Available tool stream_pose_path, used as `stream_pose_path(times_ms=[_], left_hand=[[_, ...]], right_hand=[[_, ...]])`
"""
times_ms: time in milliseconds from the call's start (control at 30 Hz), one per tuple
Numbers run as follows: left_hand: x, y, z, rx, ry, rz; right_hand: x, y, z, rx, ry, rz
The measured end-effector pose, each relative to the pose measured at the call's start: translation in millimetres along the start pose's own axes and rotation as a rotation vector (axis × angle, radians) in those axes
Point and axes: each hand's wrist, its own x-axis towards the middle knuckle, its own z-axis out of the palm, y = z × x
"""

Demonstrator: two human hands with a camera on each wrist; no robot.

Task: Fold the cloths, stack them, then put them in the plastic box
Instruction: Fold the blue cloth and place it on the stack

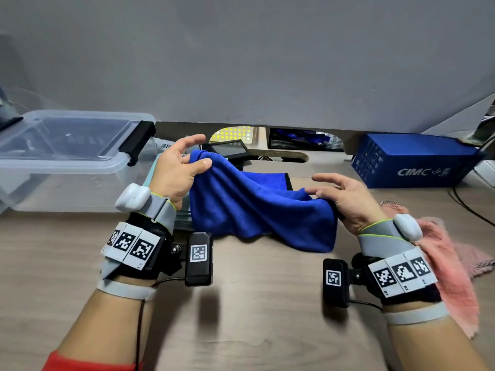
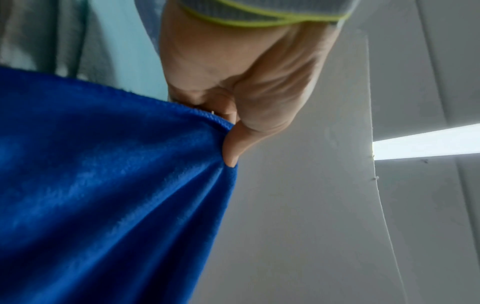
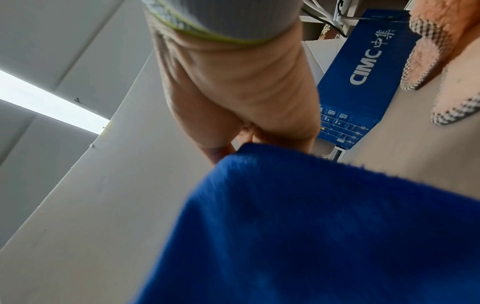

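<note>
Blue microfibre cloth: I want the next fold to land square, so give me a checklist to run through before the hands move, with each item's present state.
1. Left hand pinches a corner of the blue microfibre cloth: ok.
2. Right hand pinches the other end: ok.
3. Cloth taut between the hands: not ok, it sags and wrinkles.
4. Cloth's lower edge clear of the wooden table: cannot tell.
5. Pink fluffy cloth apart from the blue one: ok, it lies beside the right wrist.
6. Clear plastic box ready to take cloths: not ok, it appears to be closed by a lid.
</note>
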Motion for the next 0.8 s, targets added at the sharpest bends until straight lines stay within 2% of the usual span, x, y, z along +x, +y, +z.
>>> stream_pose_path(times_ms=[233,433,567,800], left_hand=[[-3,1,-1,0.147,-0.018,0.036],[-9,3,-1,0.166,-0.094,0.010],[-14,3,-2,0.172,-0.168,-0.037],[-18,8,-5,0.262,-0.082,-0.031]], right_hand=[[0,-2,-5,-0.023,-0.009,-0.045],[-2,0,0,-0.060,-0.021,-0.023],[-6,1,7,-0.030,0.034,-0.016],[-8,2,6,-0.183,0.038,-0.013]])
